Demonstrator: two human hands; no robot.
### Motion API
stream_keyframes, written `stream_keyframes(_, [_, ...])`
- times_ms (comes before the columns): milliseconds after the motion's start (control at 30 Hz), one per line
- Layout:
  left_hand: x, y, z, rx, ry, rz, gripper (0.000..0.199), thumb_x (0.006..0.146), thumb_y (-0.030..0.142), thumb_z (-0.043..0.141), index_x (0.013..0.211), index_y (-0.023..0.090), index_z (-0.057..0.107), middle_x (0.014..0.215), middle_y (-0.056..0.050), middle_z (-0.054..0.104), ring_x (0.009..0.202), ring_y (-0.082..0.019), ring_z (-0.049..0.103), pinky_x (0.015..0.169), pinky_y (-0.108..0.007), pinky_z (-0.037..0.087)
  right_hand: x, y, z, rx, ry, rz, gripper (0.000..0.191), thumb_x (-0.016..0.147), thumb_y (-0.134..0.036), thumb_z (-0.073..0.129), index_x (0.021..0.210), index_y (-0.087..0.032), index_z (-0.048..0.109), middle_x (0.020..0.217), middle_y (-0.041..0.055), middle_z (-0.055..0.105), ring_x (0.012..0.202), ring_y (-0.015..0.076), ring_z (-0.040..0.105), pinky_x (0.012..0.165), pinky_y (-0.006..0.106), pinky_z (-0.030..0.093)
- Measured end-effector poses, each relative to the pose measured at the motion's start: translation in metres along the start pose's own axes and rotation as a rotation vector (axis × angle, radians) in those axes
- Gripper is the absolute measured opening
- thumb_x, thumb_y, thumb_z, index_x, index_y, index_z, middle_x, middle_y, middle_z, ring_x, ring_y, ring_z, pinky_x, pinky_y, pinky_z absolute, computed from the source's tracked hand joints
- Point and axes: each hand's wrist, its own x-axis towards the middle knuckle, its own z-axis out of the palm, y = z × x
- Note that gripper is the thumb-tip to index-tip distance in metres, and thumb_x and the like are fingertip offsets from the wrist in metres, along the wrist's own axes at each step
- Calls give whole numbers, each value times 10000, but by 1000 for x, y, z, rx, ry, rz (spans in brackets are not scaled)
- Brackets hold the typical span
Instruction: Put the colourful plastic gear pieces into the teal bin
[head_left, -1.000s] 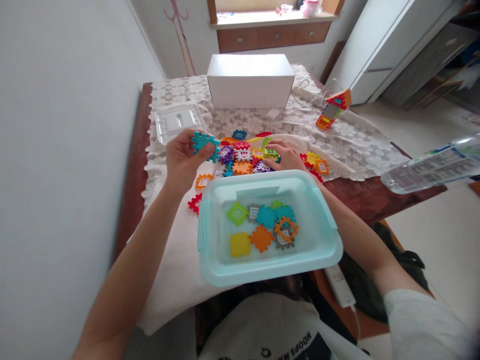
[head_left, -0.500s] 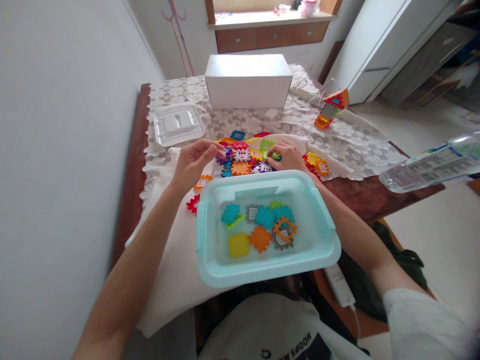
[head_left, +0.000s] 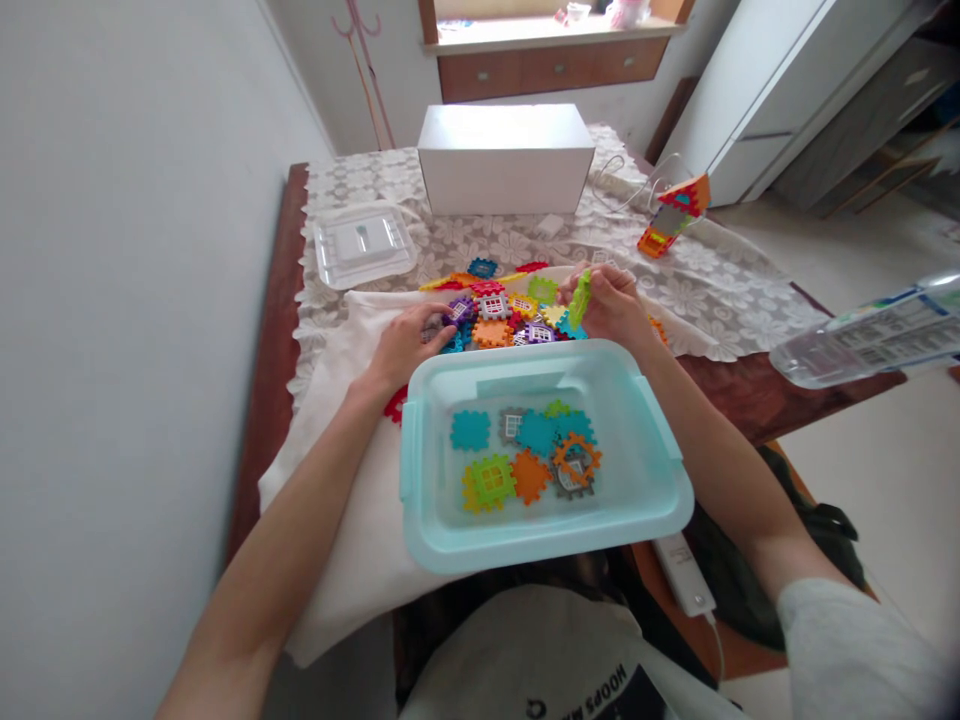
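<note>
My left hand (head_left: pixel 409 345) reaches down at the left side of a pile of colourful notched plastic building pieces (head_left: pixel 491 333). Its thumb and fingers close around a greyish building piece (head_left: pixel 433 326), partly hidden, beside a purple one (head_left: pixel 459 311). Above the pile's right side, my right hand (head_left: pixel 611 305) pinches a light green building piece (head_left: pixel 580 299), tilted on edge. Closer to me, a light teal plastic tub (head_left: pixel 544 545) holds several flat pieces. Among these are a blue square (head_left: pixel 470 430), a green window piece (head_left: pixel 493 481) and an orange one (head_left: pixel 532 477).
A white box (head_left: pixel 506 180) stands at the back of the lace-covered table, with a clear lid (head_left: pixel 365 247) to its left. An assembled toy house (head_left: pixel 673 216) is at the right, and a clear plastic bottle (head_left: pixel 862 335) juts in there. A white wall runs along the left.
My left hand has lowered onto the pieces. My right hand has lifted a light green piece from the pile. In the tub, a green piece now lies over the yellow one.
</note>
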Motion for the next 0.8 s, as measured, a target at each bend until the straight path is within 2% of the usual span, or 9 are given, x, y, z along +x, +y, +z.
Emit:
stream_keyframes(133, [0, -1, 2, 7, 19, 3, 325, 1001, 487, 800, 1249, 280, 842, 1349, -111, 873, 1255, -383, 812, 1179, -528, 626, -12, -20, 3, 165, -315, 64, 760, 727, -1025, 887, 710, -289, 701, 805, 43, 636, 820, 275, 697, 885, 564, 683])
stream_keyframes(233, [0, 0, 2, 9, 18, 11, 327, 1022, 502, 767, 1234, 264, 840, 1367, -119, 872, 1280, -385, 799, 1202, -536, 610, -20, -30, 5, 190, -483, 72, 791, 787, -1057, 816, 666, -278, 748, 845, 82, 697, 920, 327, 772, 948, 607, 694])
stream_keyframes(300, [0, 2, 1, 10, 20, -5, 316, 1030, 519, 754, 1206, 271, 841, 1323, -112, 876, 1238, -370, 799, 1158, -514, 631, -21, -31, 7, 152, -459, 72, 847, 858, -1109, 680, 715, -283, 802, 927, 112, 743, 1020, 353, 799, 988, 602, 693])
stream_keyframes(367, [-1, 2, 0, 4, 34, -30, 310, 1028, 536, 749, 1182, 282, 839, 1262, -100, 875, 1180, -349, 801, 1090, -478, 654, -18, -25, 7, 66, -350, 57, 873, 891, -1121, 618, 789, -287, 854, 970, 119, 769, 1038, 344, 798, 984, 560, 694])
stream_keyframes(467, [0, 0, 1, -43, 57, -47, 355, 1011, 559, 746, 1185, 260, 826, 1239, -103, 867, 1141, -327, 801, 1040, -448, 660, -10, -7, 8, -229, -180, -18, 769, 938, -1028, 706, 906, -288, 914, 1035, 120, 823, 1084, 341, 794, 1043, 519, 667])
stream_keyframes(533, [2, -4, 2, -136, 85, -57, 414, 996, 597, 757, 1184, 231, 805, 1231, -116, 862, 1128, -310, 802, 1026, -431, 660, -7, 7, 8, -502, -129, -78, 610, 986, -884, 798, 1033, -294, 943, 1186, 133, 865, 1244, 383, 777, 1187, 560, 608])
stream_keyframes(667, [8, -9, -4, -500, 204, -73, 572, 891, 739, 895, 1140, 244, 758, 1068, -68, 830, 1022, -242, 801, 947, -355, 666, -8, 28, 7, -836, -195, -150, 414, 1035, -587, 880, 1305, -277, 936, 1488, 152, 836, 1472, 438, 705, 1353, 648, 480])
stream_keyframes(733, [11, -3, -15, -695, 187, -36, 623, 816, 756, 986, 1121, 264, 757, 1015, -37, 821, 969, -222, 810, 944, -352, 675, -10, 35, 7, -884, -232, -151, 355, 1054, -522, 865, 1294, -273, 944, 1448, 144, 857, 1418, 421, 741, 1322, 629, 515])
stream_keyframes(800, [10, 10, -29, -808, 78, 20, 622, 778, 724, 1048, 1104, 271, 774, 1028, -37, 843, 961, -234, 831, 959, -384, 694, -10, 39, 6, -900, -254, -152, 272, 1080, -485, 833, 1213, -288, 965, 1344, 121, 891, 1338, 395, 777, 1281, 595, 551])
